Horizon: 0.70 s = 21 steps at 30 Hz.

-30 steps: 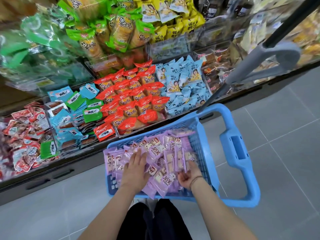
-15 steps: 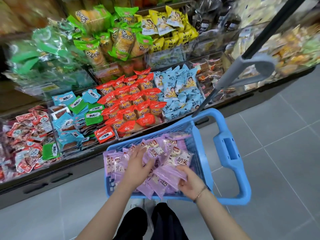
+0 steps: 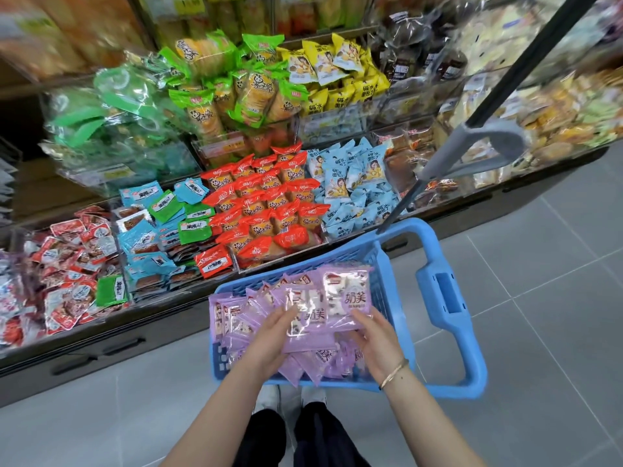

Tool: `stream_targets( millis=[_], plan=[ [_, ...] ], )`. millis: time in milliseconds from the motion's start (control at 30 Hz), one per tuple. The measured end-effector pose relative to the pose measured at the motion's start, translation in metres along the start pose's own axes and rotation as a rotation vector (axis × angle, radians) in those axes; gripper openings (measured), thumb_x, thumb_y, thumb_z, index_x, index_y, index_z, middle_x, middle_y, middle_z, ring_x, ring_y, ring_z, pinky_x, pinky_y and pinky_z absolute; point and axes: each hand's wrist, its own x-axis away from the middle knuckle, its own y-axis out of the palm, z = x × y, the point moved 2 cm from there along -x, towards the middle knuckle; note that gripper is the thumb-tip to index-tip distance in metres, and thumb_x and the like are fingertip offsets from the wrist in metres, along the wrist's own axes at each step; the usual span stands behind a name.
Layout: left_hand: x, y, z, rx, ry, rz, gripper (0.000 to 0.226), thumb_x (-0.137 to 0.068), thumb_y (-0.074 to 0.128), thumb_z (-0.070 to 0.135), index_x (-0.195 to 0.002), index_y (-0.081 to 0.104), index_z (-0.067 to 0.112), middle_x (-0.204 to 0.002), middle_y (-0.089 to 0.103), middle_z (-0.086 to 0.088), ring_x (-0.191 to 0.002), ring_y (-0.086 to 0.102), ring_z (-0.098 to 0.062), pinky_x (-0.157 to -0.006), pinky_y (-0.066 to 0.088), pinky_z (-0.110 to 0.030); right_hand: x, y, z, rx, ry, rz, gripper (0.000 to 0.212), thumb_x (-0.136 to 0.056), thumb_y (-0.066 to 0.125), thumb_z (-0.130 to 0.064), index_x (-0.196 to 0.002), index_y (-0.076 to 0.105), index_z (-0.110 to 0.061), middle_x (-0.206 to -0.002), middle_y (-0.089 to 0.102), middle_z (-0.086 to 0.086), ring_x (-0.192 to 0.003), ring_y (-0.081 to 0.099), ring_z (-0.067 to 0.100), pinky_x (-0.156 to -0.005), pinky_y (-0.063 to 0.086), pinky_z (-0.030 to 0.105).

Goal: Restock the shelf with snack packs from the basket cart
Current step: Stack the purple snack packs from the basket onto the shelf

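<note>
Hands meet over the blue basket cart (image 3: pixel 450 298), both holding one fanned bundle of purple snack packs (image 3: pixel 344 294). The left hand (image 3: pixel 273 335) grips the bundle's left side, fingers curled under it and thumb lying on top. The right hand (image 3: pixel 374 338) takes the lower right corner of the bundle, fingers tucked beneath the wrappers; a thin bracelet (image 3: pixel 392 374) circles that wrist. The bundle sits above the middle of the basket, its top packs reaching toward the far edge. More purple packs lie loose in the basket, heaped against its left wall and along its near edge.

The cart stands on grey floor tiles (image 3: pixel 539 264), its far edge just beside the front edge of the shelf (image 3: pixel 141 335). A grey pull handle (image 3: pixel 478 150) on a black pole rises from the cart's far right corner and crosses in front of the shelf.

Along the shelf's front row, red-and-white packs (image 3: pixel 67 257) fill the left end, then teal and green flat packs (image 3: pixel 161 214), then orange-red packs (image 3: pixel 266 210) in neat rows directly beyond the basket, then pale blue packs (image 3: pixel 354 183) to their right. On the tier behind stand green-wrapped cracker packs (image 3: pixel 236 92) and yellow packs (image 3: pixel 330 69). The shelf's right end is blurred.

Black trousers (image 3: pixel 313 436) and pale shoes (image 3: pixel 269 397) show below the basket's near edge.
</note>
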Motion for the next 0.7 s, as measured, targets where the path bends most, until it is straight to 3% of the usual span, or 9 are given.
stream_targets(
  millis=[167, 300, 367, 433, 467, 533, 567, 633, 700],
  plan=[
    [0.004, -0.014, 0.008, -0.014, -0.010, 0.079, 0.053, -0.095, 0.053, 0.040, -0.144, 0.039, 0.025, -0.156, 0.028, 0.002, -0.140, 0.031, -0.023, -0.106, 0.039, -0.052, 0.001, -0.008, 0.001, -0.011, 0.052, -0.036, 0.010, -0.090, 0.055, -0.007, -0.095, 0.064, -0.008, -0.081, 0.071, 0.007, -0.074, 0.067, 0.018, -0.062, 0.053, 0.024],
    [0.012, -0.010, 0.005, 0.040, -0.029, 0.070, 0.035, -0.099, 0.047, 0.033, -0.132, 0.052, 0.021, -0.145, 0.041, 0.002, -0.118, 0.057, -0.027, -0.075, 0.057, -0.039, 0.006, 0.009, 0.021, 0.295, 0.078, -0.110, 0.015, -0.091, 0.057, -0.022, -0.101, 0.068, -0.017, -0.095, 0.071, 0.000, -0.086, 0.064, 0.012, -0.074, 0.052, 0.025],
    [0.016, -0.006, 0.000, 0.007, -0.005, 0.006, 0.040, -0.098, 0.046, 0.042, -0.131, 0.054, 0.020, -0.138, 0.053, -0.001, -0.118, 0.058, -0.027, -0.090, 0.053, -0.044, 0.009, 0.020, 0.031, 0.530, 0.040, -0.097, 0.016, -0.092, 0.057, -0.027, -0.092, 0.069, -0.016, -0.092, 0.068, 0.004, -0.083, 0.059, 0.009, -0.079, 0.047, 0.021],
    [0.022, -0.003, -0.001, -0.089, 0.040, -0.003, 0.049, -0.085, 0.060, 0.052, -0.124, 0.054, 0.023, -0.124, 0.060, 0.004, -0.118, 0.054, -0.019, -0.103, 0.042, -0.045, 0.008, 0.029, 0.038, 0.683, -0.012, -0.128, 0.023, -0.093, 0.055, -0.025, -0.077, 0.062, -0.010, -0.078, 0.058, 0.007, -0.071, 0.050, 0.009, -0.064, 0.039, 0.008],
    [0.025, -0.005, -0.001, -0.144, 0.068, 0.032, 0.049, -0.078, 0.068, 0.050, -0.117, 0.053, 0.024, -0.117, 0.060, 0.007, -0.113, 0.055, -0.016, -0.102, 0.042, -0.043, 0.008, 0.034, 0.040, 0.732, -0.025, -0.161, 0.025, -0.093, 0.055, -0.026, -0.076, 0.060, -0.009, -0.076, 0.054, 0.006, -0.070, 0.047, 0.009, -0.060, 0.036, 0.007],
    [0.025, -0.011, -0.001, -0.187, 0.120, 0.104, 0.039, -0.080, 0.071, 0.036, -0.111, 0.054, 0.019, -0.112, 0.063, -0.002, -0.112, 0.058, -0.024, -0.099, 0.045, -0.045, 0.004, 0.036, 0.046, 0.751, 0.014, -0.207, 0.025, -0.094, 0.051, -0.032, -0.088, 0.063, -0.011, -0.088, 0.058, 0.002, -0.080, 0.053, 0.010, -0.074, 0.043, 0.014],
    [0.024, -0.016, -0.002, -0.178, 0.135, 0.132, 0.034, -0.084, 0.069, 0.029, -0.112, 0.055, 0.015, -0.114, 0.063, -0.007, -0.115, 0.057, -0.029, -0.101, 0.044, -0.048, -0.001, 0.032, 0.049, 0.724, 0.057, -0.192, 0.029, -0.095, 0.048, -0.036, -0.096, 0.065, -0.012, -0.098, 0.063, 0.004, -0.089, 0.058, 0.015, -0.082, 0.047, 0.023],
    [0.023, -0.028, -0.003, -0.152, 0.131, 0.182, 0.047, -0.086, 0.068, 0.028, -0.126, 0.050, 0.011, -0.124, 0.059, -0.008, -0.121, 0.053, -0.030, -0.106, 0.039, -0.054, -0.016, 0.014, 0.054, 0.596, 0.175, 0.003, 0.038, -0.097, 0.043, -0.037, -0.105, 0.064, -0.007, -0.106, 0.064, 0.019, -0.088, 0.061, 0.028, -0.074, 0.051, 0.032],
    [0.028, -0.040, -0.006, -0.112, 0.124, 0.227, 0.069, -0.083, 0.070, 0.030, -0.142, 0.038, 0.013, -0.136, 0.051, -0.005, -0.125, 0.050, -0.030, -0.105, 0.038, -0.056, -0.031, -0.013, 0.061, 0.412, 0.309, 0.254, 0.038, -0.096, 0.046, -0.032, -0.116, 0.059, -0.002, -0.083, 0.061, 0.018, -0.068, 0.056, 0.025, -0.058, 0.049, 0.029]
  ],
)
